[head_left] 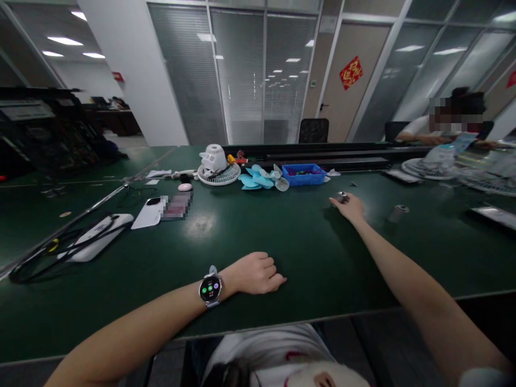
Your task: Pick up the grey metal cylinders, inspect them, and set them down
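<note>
My left hand (258, 273) rests on the green table (306, 252) near its front edge, fingers curled into a loose fist with nothing in them; a smartwatch (210, 288) sits on that wrist. My right arm stretches far forward and my right hand (350, 206) is closed round a small grey cylindrical part (342, 197). A second small grey cylinder (398, 213) lies on the table to the right of that hand, apart from it.
At the back stand a white fan motor on a grille (217, 165), light blue fan blades (260, 178) and a blue tray (303, 174). A white phone (149, 212) and a white device with black cable (94, 237) lie left. Another person sits far right, with fan grilles (431, 167).
</note>
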A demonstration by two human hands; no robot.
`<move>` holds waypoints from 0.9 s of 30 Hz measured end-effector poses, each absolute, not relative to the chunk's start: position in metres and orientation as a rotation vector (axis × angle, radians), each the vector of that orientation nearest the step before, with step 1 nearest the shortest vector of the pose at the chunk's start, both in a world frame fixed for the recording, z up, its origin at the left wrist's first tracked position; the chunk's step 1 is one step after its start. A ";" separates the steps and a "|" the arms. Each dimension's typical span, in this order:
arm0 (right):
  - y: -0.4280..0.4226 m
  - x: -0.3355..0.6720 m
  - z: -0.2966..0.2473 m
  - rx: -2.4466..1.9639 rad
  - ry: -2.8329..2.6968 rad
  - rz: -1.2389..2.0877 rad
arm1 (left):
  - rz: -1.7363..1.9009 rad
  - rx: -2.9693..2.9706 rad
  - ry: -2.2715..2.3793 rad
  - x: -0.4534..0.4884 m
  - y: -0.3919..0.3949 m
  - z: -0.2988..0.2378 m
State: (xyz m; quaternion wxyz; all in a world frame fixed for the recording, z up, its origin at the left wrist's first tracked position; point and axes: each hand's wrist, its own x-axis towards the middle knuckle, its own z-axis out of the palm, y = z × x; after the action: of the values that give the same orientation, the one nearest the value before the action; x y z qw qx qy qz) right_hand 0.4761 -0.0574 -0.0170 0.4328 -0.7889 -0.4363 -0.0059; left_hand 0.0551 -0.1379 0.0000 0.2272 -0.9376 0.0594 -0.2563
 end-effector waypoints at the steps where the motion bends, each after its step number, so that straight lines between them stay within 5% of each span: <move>1: -0.057 0.467 -0.015 -1.903 -1.127 0.027 | -0.703 -2.579 0.163 0.055 -0.138 0.000; 7: -0.067 0.345 -0.001 -1.360 -1.598 0.486 | -0.807 -2.561 0.112 0.054 -0.138 0.004; 11: -0.083 0.271 -0.003 -1.128 -1.842 0.727 | -1.112 -2.605 -0.485 0.049 -0.122 0.015; 15: -0.092 0.247 -0.006 -1.096 -1.917 0.725 | -1.336 -2.746 -0.967 0.042 -0.092 0.023; 27: -0.091 0.248 -0.016 -1.122 -1.927 0.630 | -1.218 -3.006 -1.157 0.063 -0.067 0.028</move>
State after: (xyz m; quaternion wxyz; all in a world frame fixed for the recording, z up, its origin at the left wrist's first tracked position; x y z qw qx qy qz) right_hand 0.2481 -0.0905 -0.0165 0.4005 -0.4438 -0.7620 0.2489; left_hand 0.0633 -0.0666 0.0282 -0.1504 -0.8629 -0.3322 -0.3498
